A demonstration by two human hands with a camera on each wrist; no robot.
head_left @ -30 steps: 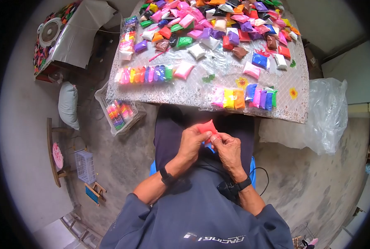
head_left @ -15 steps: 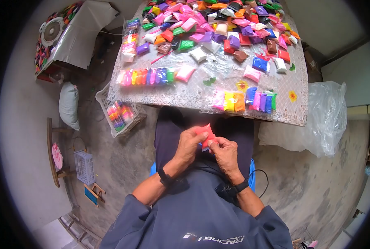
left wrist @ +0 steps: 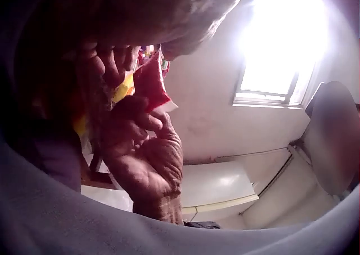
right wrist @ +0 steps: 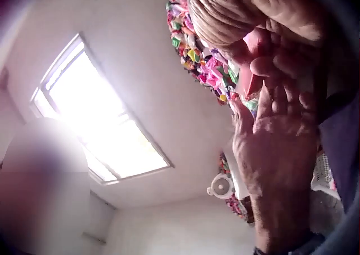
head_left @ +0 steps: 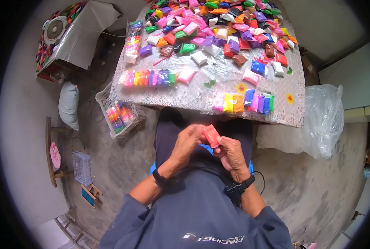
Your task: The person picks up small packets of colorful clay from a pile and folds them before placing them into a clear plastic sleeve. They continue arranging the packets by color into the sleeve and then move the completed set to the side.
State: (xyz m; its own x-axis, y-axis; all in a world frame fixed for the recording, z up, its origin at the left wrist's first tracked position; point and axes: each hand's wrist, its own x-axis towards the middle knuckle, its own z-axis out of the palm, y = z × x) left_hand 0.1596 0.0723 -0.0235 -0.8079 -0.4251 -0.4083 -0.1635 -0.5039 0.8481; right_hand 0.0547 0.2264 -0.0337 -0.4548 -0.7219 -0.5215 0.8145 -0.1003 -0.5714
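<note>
A small coral-red plastic packet [head_left: 211, 136] is held up over the lap, tilted, with its contents hidden by the colored film. My right hand [head_left: 230, 153] pinches its lower end between thumb and fingers. At the packet's upper left corner are the fingertips of my left hand [head_left: 186, 144]. From the right wrist view, the left hand [right wrist: 281, 145] has its fingers fairly straight and its thumb close beside the packet's tip. The left wrist view shows the packet [left wrist: 151, 83] rising from the curled fingers of the right hand [left wrist: 149, 159].
Ahead stands a table [head_left: 151, 95] with a lace-patterned cover and a heap of colorful packets [head_left: 218, 27]. Clear bags of sorted packets [head_left: 149, 77] lie near its front edge. A white basket [head_left: 131, 120] sits at the left, and plastic sheeting [head_left: 318, 124] hangs at the right.
The red packet has turned so its broad face shows more. My left hand has loosened from pinching it and drawn slightly back, while the right keeps its pinch at the lower end.
</note>
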